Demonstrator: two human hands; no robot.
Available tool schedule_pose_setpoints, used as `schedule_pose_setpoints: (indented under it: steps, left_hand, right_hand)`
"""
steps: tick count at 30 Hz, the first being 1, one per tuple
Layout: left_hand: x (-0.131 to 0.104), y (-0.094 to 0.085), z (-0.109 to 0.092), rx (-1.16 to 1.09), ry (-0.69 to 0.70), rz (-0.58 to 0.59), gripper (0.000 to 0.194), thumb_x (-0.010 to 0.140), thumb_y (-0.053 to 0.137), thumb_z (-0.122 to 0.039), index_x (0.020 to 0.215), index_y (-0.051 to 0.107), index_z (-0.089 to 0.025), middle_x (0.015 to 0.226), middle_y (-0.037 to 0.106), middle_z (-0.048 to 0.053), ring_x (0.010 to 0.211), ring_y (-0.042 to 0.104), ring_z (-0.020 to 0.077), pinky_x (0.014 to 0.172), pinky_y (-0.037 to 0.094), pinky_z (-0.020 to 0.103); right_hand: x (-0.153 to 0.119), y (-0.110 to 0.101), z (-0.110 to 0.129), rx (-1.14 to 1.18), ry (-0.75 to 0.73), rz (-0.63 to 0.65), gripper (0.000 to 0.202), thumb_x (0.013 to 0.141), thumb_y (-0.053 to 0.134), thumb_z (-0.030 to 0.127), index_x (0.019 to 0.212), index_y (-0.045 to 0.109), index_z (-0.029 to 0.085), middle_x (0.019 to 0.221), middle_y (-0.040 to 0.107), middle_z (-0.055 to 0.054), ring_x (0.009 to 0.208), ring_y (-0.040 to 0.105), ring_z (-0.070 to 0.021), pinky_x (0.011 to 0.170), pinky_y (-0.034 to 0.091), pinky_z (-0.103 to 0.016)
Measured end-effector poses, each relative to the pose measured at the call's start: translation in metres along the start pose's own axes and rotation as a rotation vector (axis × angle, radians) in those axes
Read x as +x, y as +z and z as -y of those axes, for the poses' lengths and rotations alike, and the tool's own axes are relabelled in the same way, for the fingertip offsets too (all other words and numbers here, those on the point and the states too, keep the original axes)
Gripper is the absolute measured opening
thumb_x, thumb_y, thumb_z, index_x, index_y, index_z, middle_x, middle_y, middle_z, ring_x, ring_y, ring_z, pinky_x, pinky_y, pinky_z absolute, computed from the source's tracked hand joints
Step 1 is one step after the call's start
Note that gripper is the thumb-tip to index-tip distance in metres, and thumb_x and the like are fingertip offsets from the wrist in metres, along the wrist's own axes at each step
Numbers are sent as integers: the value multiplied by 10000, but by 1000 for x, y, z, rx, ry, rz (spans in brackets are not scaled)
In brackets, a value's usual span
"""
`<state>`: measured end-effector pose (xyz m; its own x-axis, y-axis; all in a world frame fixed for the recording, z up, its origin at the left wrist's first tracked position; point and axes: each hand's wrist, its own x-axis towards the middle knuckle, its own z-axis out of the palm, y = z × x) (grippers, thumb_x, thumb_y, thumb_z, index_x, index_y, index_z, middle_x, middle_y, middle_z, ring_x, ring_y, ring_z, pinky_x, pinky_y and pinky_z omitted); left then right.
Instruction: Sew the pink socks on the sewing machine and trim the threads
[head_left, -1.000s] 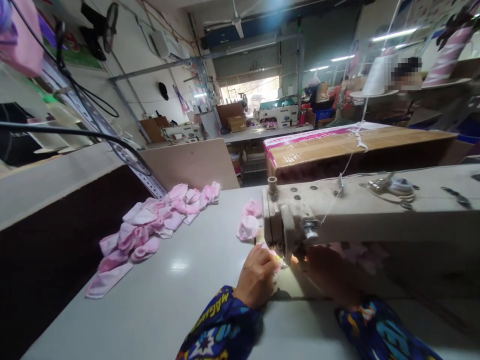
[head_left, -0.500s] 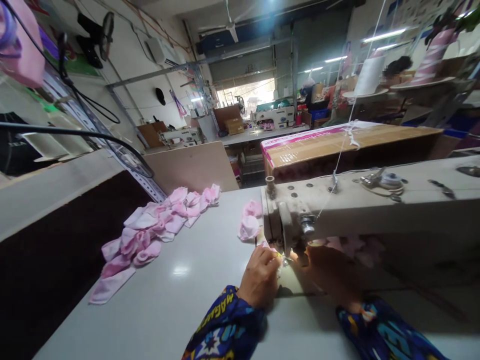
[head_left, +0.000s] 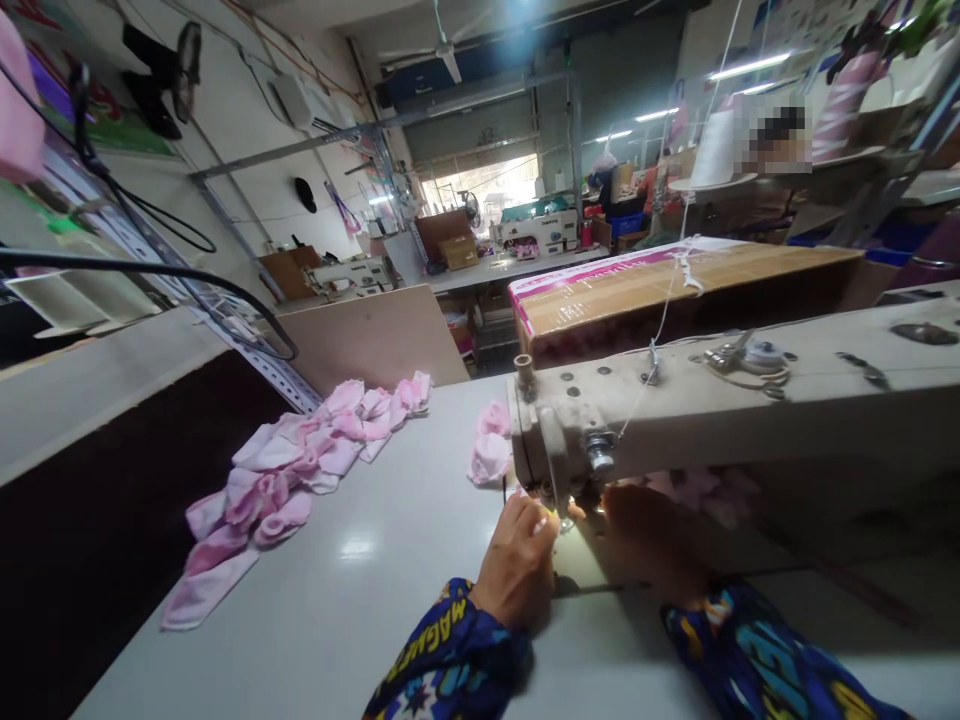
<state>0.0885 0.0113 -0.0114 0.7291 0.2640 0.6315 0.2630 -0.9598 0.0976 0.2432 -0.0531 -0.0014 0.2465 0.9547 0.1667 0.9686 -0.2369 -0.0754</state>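
Observation:
A sewing machine (head_left: 675, 400) stands on the right, its needle area lit by a small lamp. My left hand (head_left: 519, 555) is closed just left of the presser foot, fingertips pinched on a small pink cloth piece that the fingers mostly hide. My right hand (head_left: 652, 540) reaches under the machine arm in shadow, right of the needle. Its fingertips are partly behind the machine head, so their grip is unclear. Behind my left hand lies a crumpled pink cloth (head_left: 490, 445). White thread runs down to the machine from a cone (head_left: 712, 150).
A long heap of pink and white cloth pieces (head_left: 300, 455) lies on the left of the white table (head_left: 337, 620). More pink cloth (head_left: 701, 490) is under the machine arm. Behind the machine stands a cardboard box (head_left: 600, 300). A person, partly blurred, is at the far right.
The view has shifted slightly, so the machine and box appear further left. Both hands stay beside the needle with little visible movement.

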Motion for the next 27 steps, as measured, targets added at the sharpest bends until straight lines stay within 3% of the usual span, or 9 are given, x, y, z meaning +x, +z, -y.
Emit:
schedule_pose_setpoints:
  steps: [6,9,12,18,23,27]
  left_hand:
    - [0,0,-2,25,-34,21,255,792,368,16,875,509,-180,823,584,83,794,530,214,721,527,376]
    - [1,-3,-1,-41,-92,-7,241,805,368,-7,864,514,-189,790,573,64,734,542,189,653,515,314]
    - [3,-7,1,-87,-121,-60,205,850,395,-59,806,542,-196,741,566,44,692,554,167,631,502,292]
    - [3,-8,5,-53,-54,-105,195,880,447,-123,804,598,-219,744,618,22,755,597,173,819,499,377]
    - [2,-6,6,-10,-30,-42,226,846,452,-57,813,605,-220,795,637,17,837,596,183,860,463,397]
    - [1,-6,3,12,-60,28,221,843,447,-59,754,586,-206,742,598,22,772,569,176,769,488,350]
  right_hand:
    - [-8,-10,-4,-36,3,-27,237,904,458,224,757,641,191,612,626,-61,529,592,-189,457,228,-293]
    - [-10,-16,-7,18,27,-13,234,897,480,276,735,635,207,611,630,-47,532,589,-186,461,198,-290]
    - [-10,-18,-9,71,-40,-32,264,898,486,319,714,625,190,603,628,-51,557,596,-192,483,208,-290]
    - [-9,-18,-2,146,-88,-29,262,893,506,325,737,645,166,677,667,-76,648,634,-228,527,266,-308]
    - [-6,-23,-2,187,-132,24,230,864,577,346,748,671,171,741,688,-72,710,642,-234,557,296,-317]
    - [-5,-24,-5,198,-152,40,267,863,587,385,716,667,177,716,685,-61,694,635,-220,562,301,-313]
